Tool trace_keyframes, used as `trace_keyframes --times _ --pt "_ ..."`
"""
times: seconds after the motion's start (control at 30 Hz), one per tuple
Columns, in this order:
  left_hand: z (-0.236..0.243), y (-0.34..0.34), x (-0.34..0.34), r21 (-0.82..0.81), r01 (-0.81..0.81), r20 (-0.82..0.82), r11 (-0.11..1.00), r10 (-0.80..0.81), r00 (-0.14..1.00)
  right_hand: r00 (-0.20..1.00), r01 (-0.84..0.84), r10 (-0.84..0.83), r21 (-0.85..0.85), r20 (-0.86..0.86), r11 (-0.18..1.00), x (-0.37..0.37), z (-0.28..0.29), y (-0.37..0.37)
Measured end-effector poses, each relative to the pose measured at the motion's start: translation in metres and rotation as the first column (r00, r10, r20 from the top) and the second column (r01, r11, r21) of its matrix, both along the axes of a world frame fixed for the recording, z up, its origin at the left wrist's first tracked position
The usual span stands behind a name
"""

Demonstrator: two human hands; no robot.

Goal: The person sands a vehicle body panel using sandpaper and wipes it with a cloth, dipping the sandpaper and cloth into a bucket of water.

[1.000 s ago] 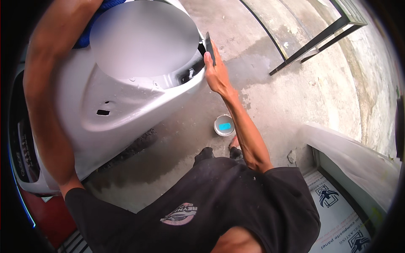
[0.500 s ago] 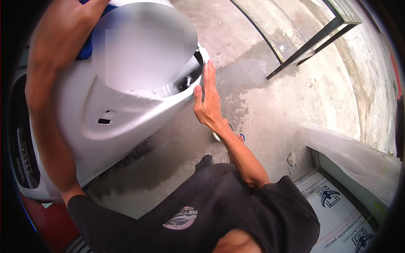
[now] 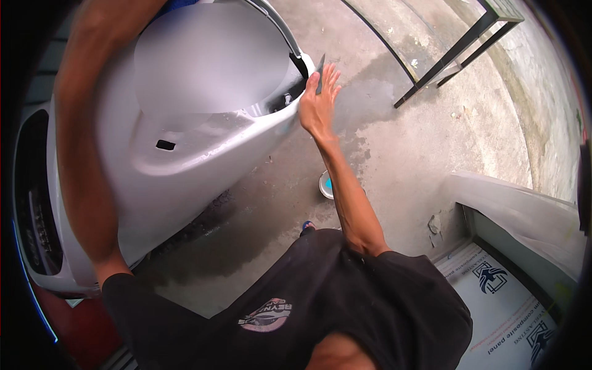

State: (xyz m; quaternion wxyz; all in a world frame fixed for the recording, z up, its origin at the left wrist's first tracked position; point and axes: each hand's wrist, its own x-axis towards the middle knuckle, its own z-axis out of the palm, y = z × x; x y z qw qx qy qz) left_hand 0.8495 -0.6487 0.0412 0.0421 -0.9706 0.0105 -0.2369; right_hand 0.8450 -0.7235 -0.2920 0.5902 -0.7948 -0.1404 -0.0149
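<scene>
A white car body (image 3: 185, 185) fills the left side, with a small dark rectangular hole in its panel and a dark lamp-like piece (image 3: 40, 191) at its left end. A blurred oval hides part of it. My left arm reaches up along it; the visible part of my left hand (image 3: 123, 15) is at the top edge, its fingers out of sight, next to a blue cloth (image 3: 179, 5). My right hand (image 3: 317, 108) is at the body's right edge, fingers spread and thumb up. A dark grey pointed piece (image 3: 321, 63) shows between thumb and fingers; I cannot tell what it is.
Beside my right forearm, a white bucket (image 3: 323, 185) with something light blue inside stands on the wet concrete floor (image 3: 382, 148). A dark metal frame (image 3: 444, 61) rises at upper right. At lower right are a white sheet (image 3: 518, 219) and printed panels (image 3: 481, 308).
My right hand has moved up and to the right, its fingers now spread wider. My left hand has moved up, and less of the blue cloth shows. The view has shifted slightly.
</scene>
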Motion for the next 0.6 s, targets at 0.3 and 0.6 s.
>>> trace_keyframes --times 0.3,0.6 --pt "0.006 0.028 -0.003 0.073 -0.011 -0.062 0.997 0.016 0.998 0.971 -0.050 0.038 0.045 0.235 0.998 -0.078 0.043 0.009" --pt "0.001 0.028 -0.001 0.121 -0.111 -0.017 0.986 0.113 0.993 0.976 0.023 -0.031 0.040 0.218 0.999 -0.119 0.039 0.020"
